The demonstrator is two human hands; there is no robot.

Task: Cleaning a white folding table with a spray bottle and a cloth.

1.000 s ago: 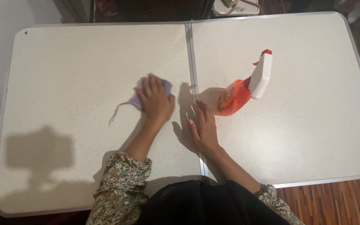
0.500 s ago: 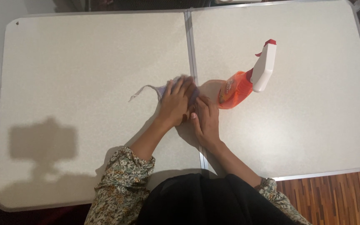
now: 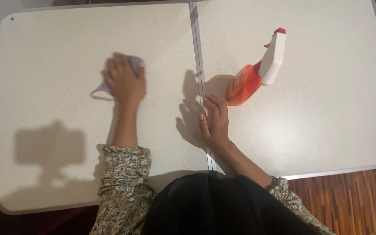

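Since the earlier frame the left hand had swept away from the centre seam, carrying the lilac cloth from just beside the right hand out to the middle of the left half of the table. The cloth lay under that hand, palm down with the fingers laid flat over it, pressing it to the surface; only a purple edge showed past the fingertips, and a thin loop of it trailed out on the hand's left side. The right hand had hardly shifted: it rested flat and empty, fingers together and pointing away from the body, right on the metal seam that split the table in two. The orange spray bottle stood just beyond those fingertips, apart from them, seen tilted with its long axis running up and to the right and its white trigger head at the far end. So the cloth lay well to the left of the seam, wholly in the left hand's keeping, while the bottle was nearer the right. The table was pale, speckled and metal-edged; wood-strip flooring showed at the lower right, and a hard shadow fell on the near left of the surface.
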